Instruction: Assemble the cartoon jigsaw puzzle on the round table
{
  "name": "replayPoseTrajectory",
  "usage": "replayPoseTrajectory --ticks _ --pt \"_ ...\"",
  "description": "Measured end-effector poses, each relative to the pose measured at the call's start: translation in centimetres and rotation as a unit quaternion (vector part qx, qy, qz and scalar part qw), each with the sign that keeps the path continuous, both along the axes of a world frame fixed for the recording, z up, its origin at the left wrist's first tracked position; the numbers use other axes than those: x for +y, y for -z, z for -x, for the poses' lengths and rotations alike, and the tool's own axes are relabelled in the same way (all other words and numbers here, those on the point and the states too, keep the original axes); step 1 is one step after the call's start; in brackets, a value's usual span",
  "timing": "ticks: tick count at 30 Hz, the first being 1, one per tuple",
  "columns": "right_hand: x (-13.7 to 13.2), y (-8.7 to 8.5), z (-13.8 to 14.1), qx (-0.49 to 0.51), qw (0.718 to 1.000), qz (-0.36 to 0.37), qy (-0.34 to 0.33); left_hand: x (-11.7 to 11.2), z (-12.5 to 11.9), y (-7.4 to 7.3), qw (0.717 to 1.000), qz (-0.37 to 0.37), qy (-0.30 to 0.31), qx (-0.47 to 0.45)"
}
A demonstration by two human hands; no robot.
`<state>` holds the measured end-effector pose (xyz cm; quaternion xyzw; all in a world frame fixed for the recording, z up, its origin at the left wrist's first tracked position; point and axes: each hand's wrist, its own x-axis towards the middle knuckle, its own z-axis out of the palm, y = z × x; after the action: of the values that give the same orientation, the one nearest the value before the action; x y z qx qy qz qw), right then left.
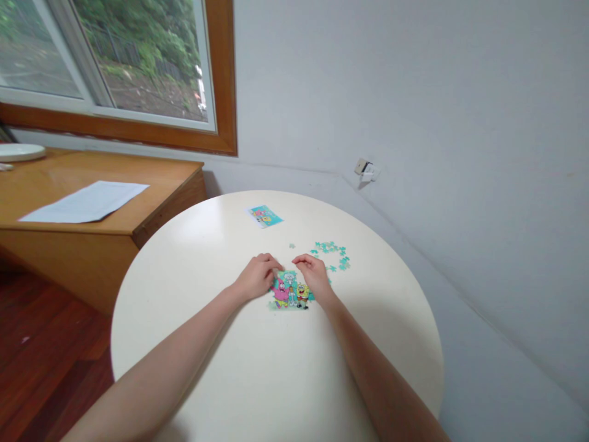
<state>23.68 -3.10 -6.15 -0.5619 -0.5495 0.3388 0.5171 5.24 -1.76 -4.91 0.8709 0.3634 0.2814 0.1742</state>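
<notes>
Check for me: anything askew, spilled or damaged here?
On the table nothing stands out: the puzzle lies flat under the left hand and right hand, loose pieces scattered beside it. Only the wall socket sits tilted, seemingly hanging loose.

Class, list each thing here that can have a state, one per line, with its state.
Colourful cartoon jigsaw puzzle: partly assembled, flat on the round cream table.
Loose teal puzzle pieces: scattered, unjoined, beyond the right hand.
Small teal picture card: lying flat, untouched.
Left hand: fingers curled at the puzzle's top edge.
Right hand: curled at the same edge.
White paper sheet: flat on the wooden desk.
</notes>
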Motion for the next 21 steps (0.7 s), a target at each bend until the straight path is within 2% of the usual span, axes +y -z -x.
replayPoseTrajectory --ticks 6,10,14,21 --pt "-0.1 -0.2 -0.3 0.035 0.999 0.013 0.003 -0.2 -0.4 0.4 0.999 -0.027 0.018 0.029" --pt "0.0 -0.2 -0.5 0.14 0.99 0.017 0.018 -0.2 -0.4 0.3 1.0 -0.01 0.014 0.007" --pt "0.2 -0.2 -1.0 0.24 0.971 0.017 -0.002 -0.5 -0.3 -0.1 1.0 -0.009 0.013 -0.007" --pt "0.4 -0.4 -2.0 0.349 0.936 0.036 -0.025 -1.0 -0.5 -0.3 0.995 -0.012 0.092 0.025"
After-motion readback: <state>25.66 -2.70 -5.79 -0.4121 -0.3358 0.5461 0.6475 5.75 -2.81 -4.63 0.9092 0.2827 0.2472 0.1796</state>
